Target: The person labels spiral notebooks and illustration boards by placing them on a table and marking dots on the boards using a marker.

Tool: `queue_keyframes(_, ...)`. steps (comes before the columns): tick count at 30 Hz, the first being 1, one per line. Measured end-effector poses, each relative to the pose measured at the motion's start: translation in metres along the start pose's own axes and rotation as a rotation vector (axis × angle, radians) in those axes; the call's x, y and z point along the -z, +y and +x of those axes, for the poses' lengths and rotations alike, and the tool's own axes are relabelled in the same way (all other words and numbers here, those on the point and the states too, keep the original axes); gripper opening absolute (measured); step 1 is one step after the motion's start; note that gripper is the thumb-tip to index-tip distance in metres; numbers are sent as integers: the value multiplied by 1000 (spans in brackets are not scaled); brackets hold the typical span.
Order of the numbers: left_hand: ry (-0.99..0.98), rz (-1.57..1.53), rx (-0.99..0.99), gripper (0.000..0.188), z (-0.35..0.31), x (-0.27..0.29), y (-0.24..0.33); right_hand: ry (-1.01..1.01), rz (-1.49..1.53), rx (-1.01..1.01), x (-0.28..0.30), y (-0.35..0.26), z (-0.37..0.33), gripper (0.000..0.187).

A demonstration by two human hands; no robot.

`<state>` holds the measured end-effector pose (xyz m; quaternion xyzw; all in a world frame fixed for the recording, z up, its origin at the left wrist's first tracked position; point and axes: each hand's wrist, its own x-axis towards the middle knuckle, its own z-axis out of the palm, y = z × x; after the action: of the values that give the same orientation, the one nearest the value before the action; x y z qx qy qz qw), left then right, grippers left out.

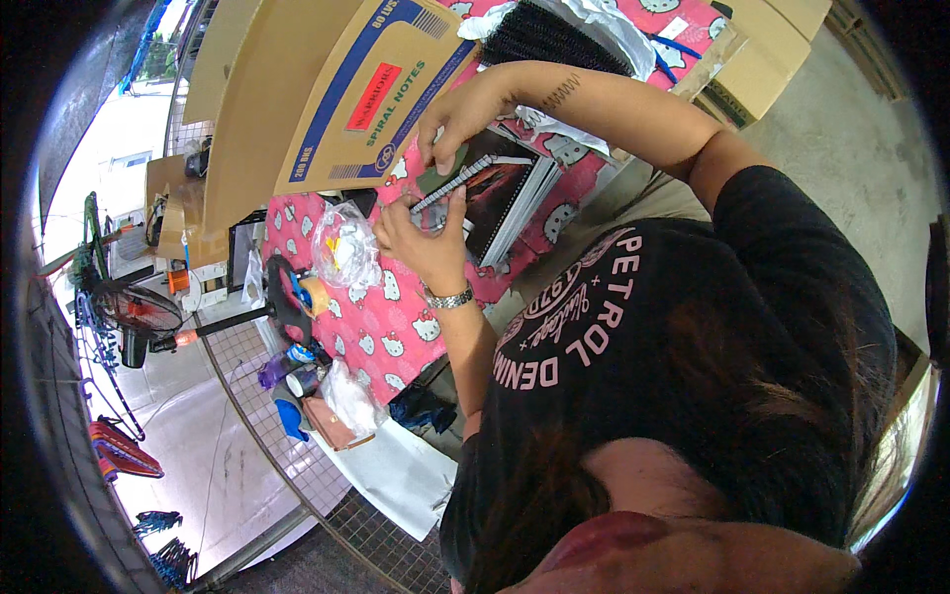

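A spiral notebook [500, 160] stands tilted between my hands, its punched, coiled edge [445, 188] turned up. My left hand [424, 241], with a metal watch at the wrist, is closed on the lower end of that edge, thumb on the near side. At the upper end my right hand [463, 117] bends over with curled fingers pinched at the edge; what exactly lies between its fingertips is partly hidden. Right beside them is a stack of notebooks [524, 216] with dark covers and black coils.
Loose black plastic coils [544, 40] lie on white wrapping, near blue-handled pliers [678, 48]. A large open carton [341, 129] stands on the pink patterned tablecloth [376, 332]. Close by are a clear plastic bag [346, 243], a tape roll [315, 295] and a fan [139, 309].
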<state>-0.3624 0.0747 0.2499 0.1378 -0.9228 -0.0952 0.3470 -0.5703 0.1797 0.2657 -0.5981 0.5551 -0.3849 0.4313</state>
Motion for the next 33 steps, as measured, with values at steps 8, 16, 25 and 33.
queue_keyframes(8,-52,3,-20,48,4,3,11,60,503,84,-7,19,-5,49)
queue_keyframes(16,-115,-240,160,33,-4,22,-37,21,879,85,-15,16,5,55)
queue_keyframes(25,-175,-646,316,21,2,5,-35,-37,147,40,6,21,18,58)
queue_keyframes(33,-212,-651,348,20,2,9,-31,31,568,93,-7,20,16,53)
